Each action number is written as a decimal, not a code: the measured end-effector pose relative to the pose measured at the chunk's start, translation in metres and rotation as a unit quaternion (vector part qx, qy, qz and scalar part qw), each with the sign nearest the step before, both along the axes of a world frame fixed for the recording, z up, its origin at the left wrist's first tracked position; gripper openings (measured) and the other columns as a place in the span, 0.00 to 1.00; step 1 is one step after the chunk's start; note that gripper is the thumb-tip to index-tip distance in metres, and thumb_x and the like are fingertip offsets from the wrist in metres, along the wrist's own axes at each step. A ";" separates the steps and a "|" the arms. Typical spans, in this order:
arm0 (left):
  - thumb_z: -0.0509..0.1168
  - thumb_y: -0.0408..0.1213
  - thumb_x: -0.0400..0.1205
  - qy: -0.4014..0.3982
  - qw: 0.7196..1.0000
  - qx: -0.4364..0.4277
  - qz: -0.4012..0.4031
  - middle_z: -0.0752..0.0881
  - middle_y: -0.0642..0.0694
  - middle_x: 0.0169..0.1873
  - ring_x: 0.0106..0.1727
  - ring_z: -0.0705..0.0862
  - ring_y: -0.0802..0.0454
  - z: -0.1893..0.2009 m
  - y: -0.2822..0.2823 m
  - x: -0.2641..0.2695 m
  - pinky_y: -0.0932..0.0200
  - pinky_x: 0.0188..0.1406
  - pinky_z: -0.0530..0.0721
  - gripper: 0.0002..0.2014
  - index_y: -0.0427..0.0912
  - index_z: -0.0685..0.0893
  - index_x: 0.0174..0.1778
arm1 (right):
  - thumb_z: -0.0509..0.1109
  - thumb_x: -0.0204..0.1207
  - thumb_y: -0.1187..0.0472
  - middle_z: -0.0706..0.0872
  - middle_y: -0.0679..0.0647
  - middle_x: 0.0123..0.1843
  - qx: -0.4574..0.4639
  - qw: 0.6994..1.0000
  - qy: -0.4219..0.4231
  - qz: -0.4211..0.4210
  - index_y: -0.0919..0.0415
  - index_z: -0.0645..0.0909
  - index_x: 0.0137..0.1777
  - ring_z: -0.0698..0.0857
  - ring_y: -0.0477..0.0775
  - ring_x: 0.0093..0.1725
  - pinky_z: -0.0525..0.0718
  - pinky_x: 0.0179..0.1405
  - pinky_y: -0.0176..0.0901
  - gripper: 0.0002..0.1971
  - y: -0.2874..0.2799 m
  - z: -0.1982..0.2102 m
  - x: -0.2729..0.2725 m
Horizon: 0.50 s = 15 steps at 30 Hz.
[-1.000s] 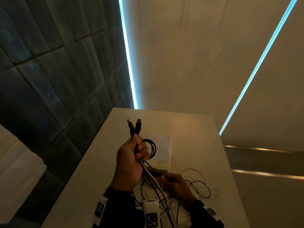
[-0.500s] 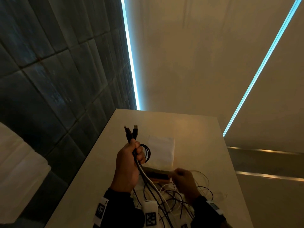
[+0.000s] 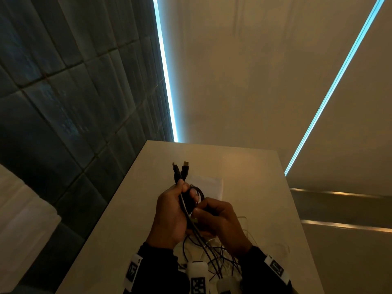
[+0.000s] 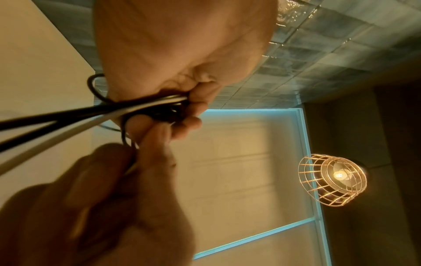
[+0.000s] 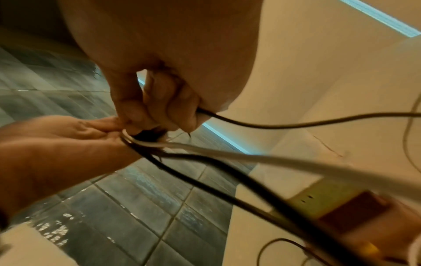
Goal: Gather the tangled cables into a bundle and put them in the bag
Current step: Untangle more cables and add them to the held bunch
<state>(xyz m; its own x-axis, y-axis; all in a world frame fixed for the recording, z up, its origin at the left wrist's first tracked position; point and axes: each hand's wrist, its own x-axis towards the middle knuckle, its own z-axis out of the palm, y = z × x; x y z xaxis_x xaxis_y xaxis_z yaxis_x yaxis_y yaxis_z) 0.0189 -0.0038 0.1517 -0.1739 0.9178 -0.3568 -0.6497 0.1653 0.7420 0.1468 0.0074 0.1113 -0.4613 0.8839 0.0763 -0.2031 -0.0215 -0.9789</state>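
Two hands meet over the table (image 3: pixel 118 219). I see the left hand (image 3: pixel 169 217) closed in a grip on the gathered cables (image 3: pixel 186 209), two black plug ends (image 3: pixel 180 171) standing above the fist. The right hand (image 3: pixel 220 223) pinches a thin dark strand against that bundle; the exact contact is blurred in both wrist views. Loose cables (image 3: pixel 218 257) trail down to the table near its front edge, partly cut off by the frame and by the wrist cameras. Behind the hands lies a pale flat item (image 3: pixel 210 185), presumably the bag; I cannot confirm it. Compared with half a second ago, the right hand has risen from the table to the left fist.
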 end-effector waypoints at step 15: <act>0.51 0.41 0.88 -0.031 0.997 0.069 0.008 0.67 0.51 0.25 0.22 0.61 0.56 -0.009 0.000 -0.016 0.58 0.28 0.61 0.18 0.43 0.70 0.32 | 0.68 0.76 0.57 0.75 0.52 0.25 -0.068 0.994 -0.089 0.012 0.56 0.82 0.33 0.71 0.43 0.25 0.69 0.26 0.33 0.11 0.003 -0.121 0.020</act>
<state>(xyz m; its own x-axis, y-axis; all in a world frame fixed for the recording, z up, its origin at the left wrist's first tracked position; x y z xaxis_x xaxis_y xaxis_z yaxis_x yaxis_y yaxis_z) 0.0030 -0.0034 0.1427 -0.1708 0.9561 -0.2382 -0.6969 0.0536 0.7151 0.1666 0.0109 -0.0100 -0.4772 0.8696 -0.1265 -0.0259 -0.1578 -0.9871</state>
